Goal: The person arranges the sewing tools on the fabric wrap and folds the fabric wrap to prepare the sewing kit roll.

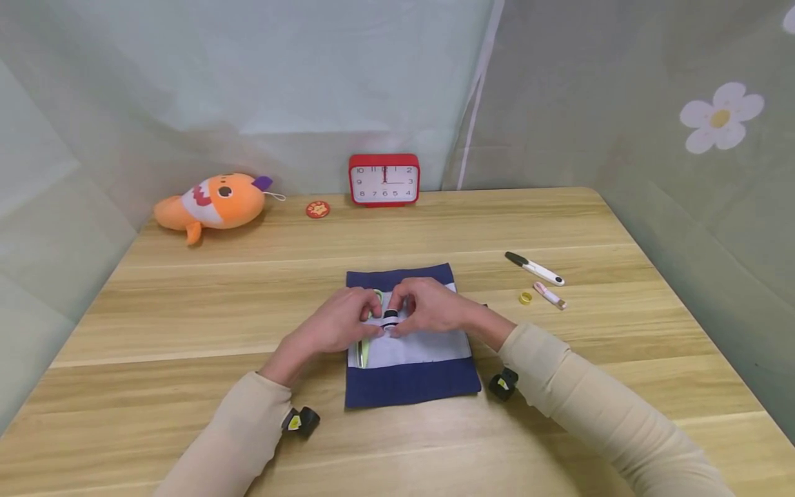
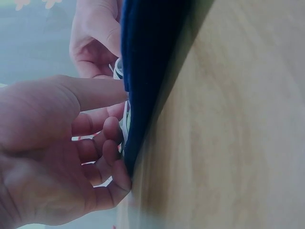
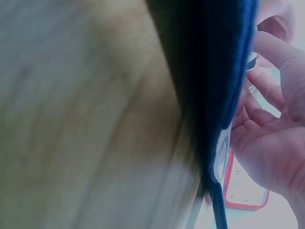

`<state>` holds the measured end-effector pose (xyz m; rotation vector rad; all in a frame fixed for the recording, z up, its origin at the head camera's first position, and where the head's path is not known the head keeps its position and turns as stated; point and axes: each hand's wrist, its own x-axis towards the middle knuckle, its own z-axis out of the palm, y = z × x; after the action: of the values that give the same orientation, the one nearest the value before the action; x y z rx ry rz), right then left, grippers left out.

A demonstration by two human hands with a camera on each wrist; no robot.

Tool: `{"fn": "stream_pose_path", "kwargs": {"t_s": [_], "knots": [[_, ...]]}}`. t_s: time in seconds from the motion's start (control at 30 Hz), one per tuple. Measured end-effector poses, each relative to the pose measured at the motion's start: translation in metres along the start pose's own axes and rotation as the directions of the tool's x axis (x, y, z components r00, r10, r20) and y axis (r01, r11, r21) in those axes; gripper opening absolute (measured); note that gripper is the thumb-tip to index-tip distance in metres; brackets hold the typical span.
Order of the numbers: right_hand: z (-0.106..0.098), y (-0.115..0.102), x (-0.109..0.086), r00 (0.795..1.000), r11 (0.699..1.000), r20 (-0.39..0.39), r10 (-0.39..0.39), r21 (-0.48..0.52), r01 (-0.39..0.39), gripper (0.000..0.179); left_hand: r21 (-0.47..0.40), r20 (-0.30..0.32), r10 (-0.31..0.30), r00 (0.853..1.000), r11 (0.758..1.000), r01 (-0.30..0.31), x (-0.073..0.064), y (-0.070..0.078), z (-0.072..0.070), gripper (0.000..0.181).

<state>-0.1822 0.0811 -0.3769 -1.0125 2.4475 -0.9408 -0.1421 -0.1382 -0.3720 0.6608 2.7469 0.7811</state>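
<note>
A navy cloth organizer with a pale lining lies unfolded on the table. Near its middle a black thread spool sits under a white elastic band. My right hand grips the spool between thumb and forefinger. From the other side my left hand pinches the band beside the spool, its thumb low against the lining; the fingertips partly hide this contact. Green-handled scissors lie in the organizer, partly under my left hand. In the left wrist view, the left hand's other fingers curl at the cloth's edge.
Right of the organizer lie a black-and-white pen-shaped tool, a yellow ring and a small pink-and-white rolled strip. Along the back are an orange plush shark, a red round badge and a red clock.
</note>
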Motion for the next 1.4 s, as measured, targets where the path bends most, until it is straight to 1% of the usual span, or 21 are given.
{"fn": "stream_pose_path", "kwargs": {"t_s": [0.33, 0.67, 0.83, 0.97, 1.07, 1.13, 1.23, 1.3, 1.4], "knots": [[-0.001, 0.001, 0.0, 1.0, 1.0, 0.003, 0.013, 0.019, -0.013, 0.026, -0.005, 0.023, -0.013, 1.0, 1.0, 0.013, 0.001, 0.002, -0.002, 0.017], [-0.002, 0.0, 0.0, 1.0, 1.0, -0.001, 0.024, 0.007, -0.024, 0.025, -0.005, 0.033, -0.03, 0.999, 1.0, 0.03, 0.002, 0.003, -0.003, 0.017], [-0.003, 0.0, 0.001, 1.0, 1.0, 0.01, 0.03, 0.0, -0.03, 0.026, 0.006, 0.032, -0.023, 0.999, 1.0, 0.023, 0.002, 0.003, -0.003, 0.017], [-0.008, 0.0, 0.002, 0.998, 0.999, 0.045, 0.036, -0.006, -0.036, 0.03, 0.009, 0.027, -0.019, 0.999, 1.0, 0.018, 0.003, 0.003, -0.003, 0.018], [-0.018, 0.001, -0.001, 0.997, 0.998, 0.051, 0.056, 0.021, -0.057, 0.034, 0.004, 0.03, -0.021, 0.999, 1.0, 0.021, 0.003, 0.003, -0.002, 0.02], [-0.028, 0.003, -0.005, 0.996, 0.995, 0.029, 0.083, 0.052, -0.084, 0.036, 0.002, 0.027, -0.018, 0.999, 1.0, 0.018, 0.002, 0.004, -0.002, 0.024], [-0.047, 0.009, -0.014, 0.991, 0.987, -0.054, 0.121, 0.115, -0.114, 0.033, 0.0, 0.029, -0.024, 0.999, 1.0, 0.024, 0.002, 0.005, -0.001, 0.031], [-0.061, 0.014, -0.023, 0.98, 0.979, -0.118, 0.159, 0.145, -0.141, 0.032, 0.006, 0.025, -0.027, 0.999, 1.0, 0.027, 0.002, 0.006, -0.001, 0.035], [-0.082, 0.026, -0.039, 0.951, 0.963, -0.205, 0.23, 0.187, -0.192, 0.031, 0.015, 0.022, -0.045, 0.999, 0.999, 0.045, 0.0, 0.009, -0.002, 0.038]]}}
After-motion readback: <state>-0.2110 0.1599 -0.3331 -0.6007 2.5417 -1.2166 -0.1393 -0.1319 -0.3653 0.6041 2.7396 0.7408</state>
